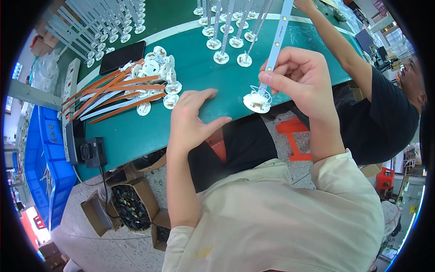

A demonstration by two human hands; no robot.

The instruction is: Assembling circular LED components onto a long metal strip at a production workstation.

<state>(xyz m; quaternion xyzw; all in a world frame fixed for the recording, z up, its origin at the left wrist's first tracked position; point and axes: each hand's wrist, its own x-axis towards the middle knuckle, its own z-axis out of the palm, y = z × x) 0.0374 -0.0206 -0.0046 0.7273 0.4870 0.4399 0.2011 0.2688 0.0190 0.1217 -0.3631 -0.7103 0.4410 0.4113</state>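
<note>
Light strip (279,36) with a white round base (256,104) at its lower end is in your right hand (310,81), raised over the near edge of the worktop (195,63) and leaning. Your thumb and fingers (290,56) pinch it just above the base. Your left hand (188,113) is empty, thumb and fingers spread apart, near that same edge. Left of it lies a heap of orange strips (145,80) and white discs (151,68), beside a black tablet (122,57). Beyond your hands, more strips (226,27) stand on their bases. To your right, a co-worker's arm (337,43) reaches over the worktop.
</note>
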